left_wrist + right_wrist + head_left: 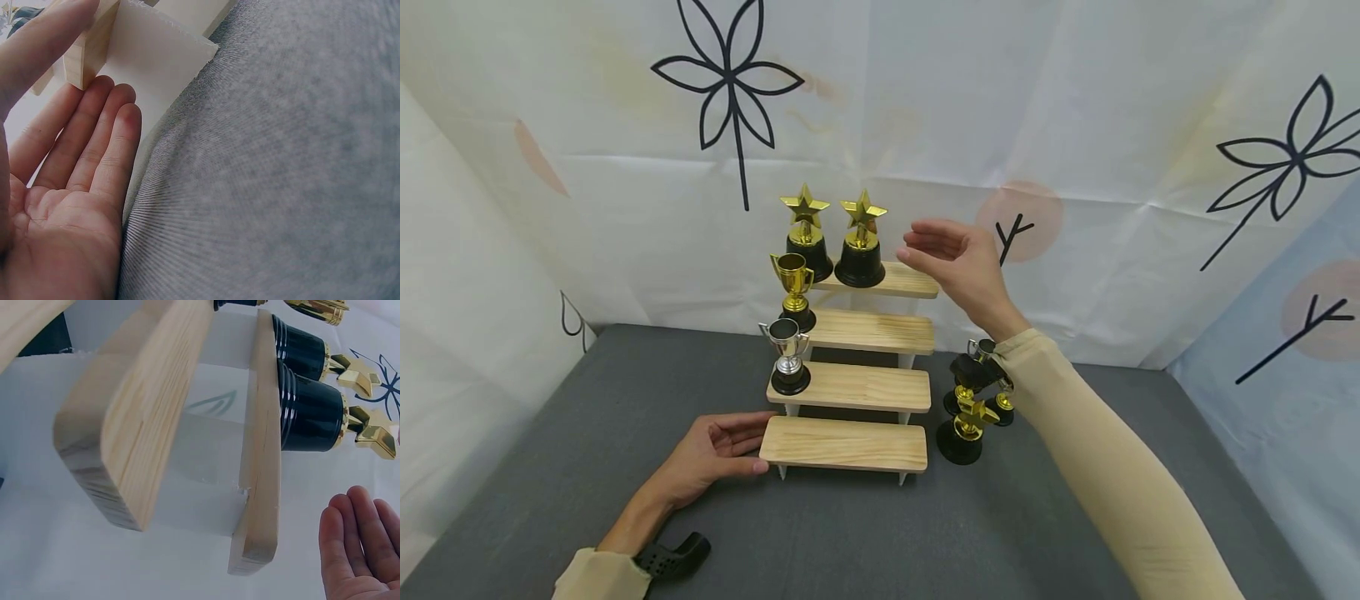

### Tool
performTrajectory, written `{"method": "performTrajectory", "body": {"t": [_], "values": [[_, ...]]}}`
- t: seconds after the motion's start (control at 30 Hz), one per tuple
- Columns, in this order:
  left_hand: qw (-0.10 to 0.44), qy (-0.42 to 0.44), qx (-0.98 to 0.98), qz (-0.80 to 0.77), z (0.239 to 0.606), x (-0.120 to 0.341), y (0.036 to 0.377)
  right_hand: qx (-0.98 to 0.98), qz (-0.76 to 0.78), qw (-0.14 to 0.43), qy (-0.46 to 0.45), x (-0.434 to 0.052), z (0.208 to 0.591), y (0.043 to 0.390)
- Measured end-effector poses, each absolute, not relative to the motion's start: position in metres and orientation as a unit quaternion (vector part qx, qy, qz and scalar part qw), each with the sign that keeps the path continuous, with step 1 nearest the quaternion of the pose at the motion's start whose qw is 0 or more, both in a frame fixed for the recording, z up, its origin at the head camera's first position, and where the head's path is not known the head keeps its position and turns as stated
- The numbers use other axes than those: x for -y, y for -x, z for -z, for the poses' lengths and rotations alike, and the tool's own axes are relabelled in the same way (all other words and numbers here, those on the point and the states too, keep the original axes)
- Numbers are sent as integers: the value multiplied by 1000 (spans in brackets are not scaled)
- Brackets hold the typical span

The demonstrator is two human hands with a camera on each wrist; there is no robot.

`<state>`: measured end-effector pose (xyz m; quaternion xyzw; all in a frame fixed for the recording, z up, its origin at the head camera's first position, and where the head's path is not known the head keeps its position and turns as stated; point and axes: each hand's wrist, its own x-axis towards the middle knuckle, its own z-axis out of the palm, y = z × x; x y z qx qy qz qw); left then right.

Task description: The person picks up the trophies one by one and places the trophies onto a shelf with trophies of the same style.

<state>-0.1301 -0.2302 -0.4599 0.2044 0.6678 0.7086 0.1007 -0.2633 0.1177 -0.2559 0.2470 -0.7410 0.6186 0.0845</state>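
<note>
— Nearest us, our left hand (711, 454) lies on the grey mat (587, 433), fingers straight, tips touching the left end of the bottom step (844, 444). It holds nothing.

— And our right hand (958, 262)?

— Raised beside the top step (891, 281), fingers relaxed and spread, empty, near the right star trophy (860, 242) but apart from it.

— We see what else on the stand (850, 367)?

— A second star trophy (806, 233) just beside the first, a gold cup (793, 287) one step down, a silver cup (788, 354) below that. More trophies (973, 404) stand on the mat, right of the stand, under our forearm.
</note>
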Motion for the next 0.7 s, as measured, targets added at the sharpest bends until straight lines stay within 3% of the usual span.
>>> {"method": "performTrajectory", "body": {"t": [0.7], "values": [[105,-198,-672,-706,460,231,130,743,-622,73,-235,-159,281,226]]}}
